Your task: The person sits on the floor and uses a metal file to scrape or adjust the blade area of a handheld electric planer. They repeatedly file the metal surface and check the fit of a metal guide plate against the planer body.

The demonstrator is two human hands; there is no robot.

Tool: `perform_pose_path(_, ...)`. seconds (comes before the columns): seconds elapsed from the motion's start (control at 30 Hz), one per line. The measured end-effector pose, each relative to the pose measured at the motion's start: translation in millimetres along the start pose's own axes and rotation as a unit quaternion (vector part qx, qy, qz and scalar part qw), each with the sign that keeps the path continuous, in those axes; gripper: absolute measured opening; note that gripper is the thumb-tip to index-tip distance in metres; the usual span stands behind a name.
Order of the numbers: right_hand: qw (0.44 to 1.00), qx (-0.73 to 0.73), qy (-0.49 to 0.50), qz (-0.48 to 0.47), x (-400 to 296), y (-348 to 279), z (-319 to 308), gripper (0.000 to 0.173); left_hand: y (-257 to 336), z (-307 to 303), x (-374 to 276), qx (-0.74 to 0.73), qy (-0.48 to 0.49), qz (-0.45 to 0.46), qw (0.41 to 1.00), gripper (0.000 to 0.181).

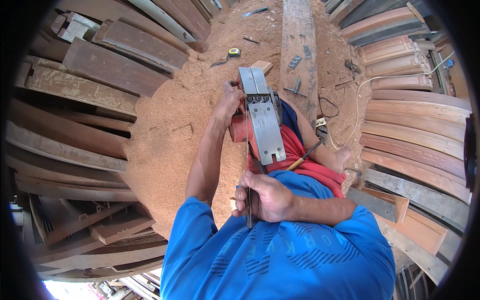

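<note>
An electric hand planer [266,131] lies upturned over my lap, its metal sole and cutter head facing up and its red body at the left. My left hand [232,99] grips the planer's left side near the cutter head. In my right hand [268,197], close to my belly, is a thin, straight metal strip or rule [250,213] held upright on edge; its far part runs along the left edge of the sole. A tool with a yellow wooden handle [295,164] rests on the red cloth beside the planer. Some fingertips are hidden.
Wood shavings cover the ground. Ahead lie a tape measure [234,52], a chisel [255,12] and a long plank [299,37] bearing a T-handled tool [297,88] and small metal parts. Stacked boards stand on both sides; a pale cable [358,97] curves at the right.
</note>
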State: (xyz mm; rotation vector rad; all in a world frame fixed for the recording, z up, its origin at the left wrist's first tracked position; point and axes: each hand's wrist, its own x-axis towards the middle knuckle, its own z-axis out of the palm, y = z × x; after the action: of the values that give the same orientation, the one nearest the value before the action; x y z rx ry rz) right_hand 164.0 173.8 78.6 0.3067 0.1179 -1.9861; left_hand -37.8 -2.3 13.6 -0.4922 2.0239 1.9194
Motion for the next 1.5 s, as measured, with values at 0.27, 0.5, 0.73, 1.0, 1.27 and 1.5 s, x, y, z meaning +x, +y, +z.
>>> perform_pose_path(0.27,1.000,-0.002,0.022,-0.013,-2.0,-4.9,12.3,0.037,4.4,0.3,-1.9,-0.001,0.000,-0.003,1.000,0.059)
perform_pose_path(0.5,1.000,0.001,0.003,-0.010,-2.5,-3.7,6.1,0.034,-8.2,-5.5,10.3,-0.009,-0.006,0.009,1.000,0.054)
perform_pose_path(0.73,0.999,-0.025,0.019,-0.011,-11.1,-11.6,8.8,0.033,2.8,-0.9,2.7,0.015,-0.003,-0.012,1.000,0.062)
perform_pose_path(1.0,0.968,-0.081,0.068,-0.227,-69.0,-101.8,-1.3,0.035,-11.6,-15.9,-17.0,0.047,-0.084,0.050,0.994,0.078)
perform_pose_path(1.27,0.854,-0.001,0.309,-0.420,-110.6,-142.3,-155.5,0.035,-14.5,-20.8,-20.6,-0.002,-0.116,0.037,0.993,0.076)
perform_pose_path(1.5,0.819,-0.322,0.311,-0.359,-101.4,-77.6,-203.8,0.026,-32.1,-19.0,-8.6,-0.103,-0.081,0.038,0.991,0.071)
